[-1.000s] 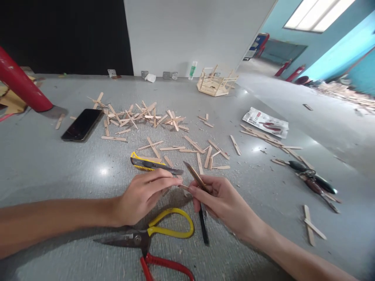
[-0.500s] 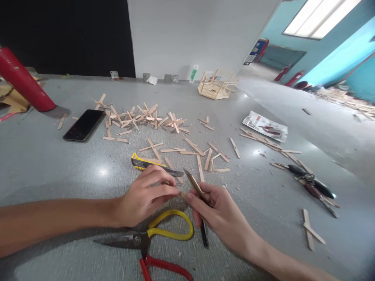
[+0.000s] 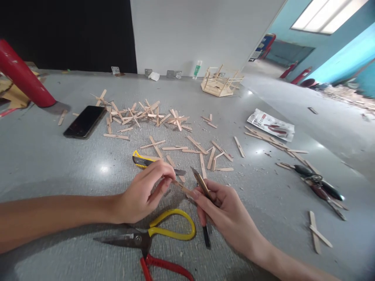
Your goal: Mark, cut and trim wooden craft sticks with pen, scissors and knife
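Observation:
My left hand (image 3: 149, 191) pinches one end of a small wooden stick piece (image 3: 183, 188) between thumb and fingers. The other end of that piece is between the thumb and fingers of my right hand (image 3: 222, 205), which also holds a slim craft knife (image 3: 201, 182) with its blade pointing up and away. Beyond my left hand lies a yellow and black utility knife (image 3: 142, 160), partly covered by the fingers. Scissors with one yellow and one red handle (image 3: 172, 224) lie open just below my hands. Beneath my right hand, a black object (image 3: 206, 236) shows in part.
Wooden sticks (image 3: 146, 113) are scattered beyond my hands. A phone (image 3: 84, 121) and a red cylinder (image 3: 26, 76) are at left. A hexagonal stick frame (image 3: 218, 84) stands at the back. Pliers (image 3: 319, 185) and a white packet (image 3: 271, 125) lie at right.
The fingers of my left hand have drawn closer together, and more of the stick piece shows between my hands. My right hand and its knife have shifted slightly right. The view has moved a little.

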`<state>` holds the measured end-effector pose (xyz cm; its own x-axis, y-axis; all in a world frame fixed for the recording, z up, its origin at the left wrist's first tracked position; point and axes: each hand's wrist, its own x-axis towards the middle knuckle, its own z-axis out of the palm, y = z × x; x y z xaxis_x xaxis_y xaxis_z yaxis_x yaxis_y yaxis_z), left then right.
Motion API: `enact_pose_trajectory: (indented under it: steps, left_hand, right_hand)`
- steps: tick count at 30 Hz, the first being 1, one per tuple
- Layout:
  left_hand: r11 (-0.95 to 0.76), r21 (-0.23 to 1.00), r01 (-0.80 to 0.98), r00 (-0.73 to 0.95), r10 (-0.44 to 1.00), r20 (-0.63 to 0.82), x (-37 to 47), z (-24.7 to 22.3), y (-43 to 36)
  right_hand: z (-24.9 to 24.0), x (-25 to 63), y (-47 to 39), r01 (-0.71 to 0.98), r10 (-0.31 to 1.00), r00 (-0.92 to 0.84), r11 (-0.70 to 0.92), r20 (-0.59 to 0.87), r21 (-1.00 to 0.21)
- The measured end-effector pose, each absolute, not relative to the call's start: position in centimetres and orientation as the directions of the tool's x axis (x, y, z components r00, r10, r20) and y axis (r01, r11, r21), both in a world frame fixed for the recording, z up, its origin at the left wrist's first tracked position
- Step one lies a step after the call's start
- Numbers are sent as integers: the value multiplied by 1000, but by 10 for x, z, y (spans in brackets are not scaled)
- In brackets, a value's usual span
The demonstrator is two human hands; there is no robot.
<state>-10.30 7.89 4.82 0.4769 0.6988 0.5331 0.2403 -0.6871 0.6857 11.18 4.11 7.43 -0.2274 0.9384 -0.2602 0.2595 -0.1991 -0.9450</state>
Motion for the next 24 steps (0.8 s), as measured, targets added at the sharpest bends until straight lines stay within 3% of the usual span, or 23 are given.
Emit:
enact_pose_trajectory:
  steps: [11, 16, 18, 20, 22, 24]
  left_hand:
    - [-690, 687, 227, 496, 689, 528, -104, 46, 77]
    - [-431, 873, 226, 614, 759, 216, -105, 51, 84]
    - [-351, 902, 253, 675, 731, 96, -104, 54, 90]
    - [-341, 889, 306, 687, 725, 41, -103, 57, 96]
    - [-386, 855, 347, 690, 723, 46, -104, 60, 101]
    - [-449, 809, 380, 697, 714, 69, -105, 60, 105]
  right_hand:
    - [71, 117, 40, 258, 943, -223, -185, -245, -948]
    - [68, 120, 41, 389, 963, -209, -78, -171, -918]
    - [66, 124, 43, 548, 977, -213, 104, -19, -830]
    - [64, 129, 46, 691, 943, -283, 326, 173, -645]
    - [61, 135, 49, 745, 866, -399, 498, 301, -444]
    - [57, 140, 48, 740, 806, -489, 586, 334, -331]
